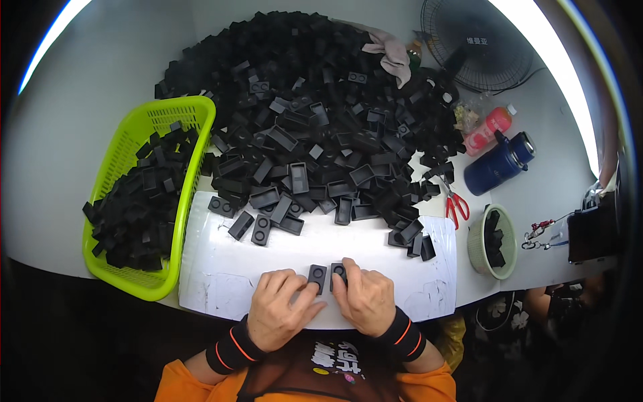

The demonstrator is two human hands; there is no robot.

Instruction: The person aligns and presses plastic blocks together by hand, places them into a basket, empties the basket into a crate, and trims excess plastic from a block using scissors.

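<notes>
At the front edge of the white board, my left hand [284, 307] has its fingers curled at the lower end of a black two-stud block [318, 273]. A hand's breadth or less to the right, my right hand [367, 301] pinches a second black block [337, 269] between thumb and fingers, which partly cover it. The two blocks stand side by side, stud faces up, with a narrow gap between them. Beyond my hands, several loose black blocks [261, 230] lie on the board, in front of a large heap of similar blocks [295, 120].
A green basket [175, 268] full of black blocks stands at the left. To the right are red-handled scissors [457, 208], a small pale basket [477, 251] with black pieces, a blue flask [492, 167], a pink bottle [487, 130] and a fan [475, 40]. A cloth [392, 57] lies on the heap.
</notes>
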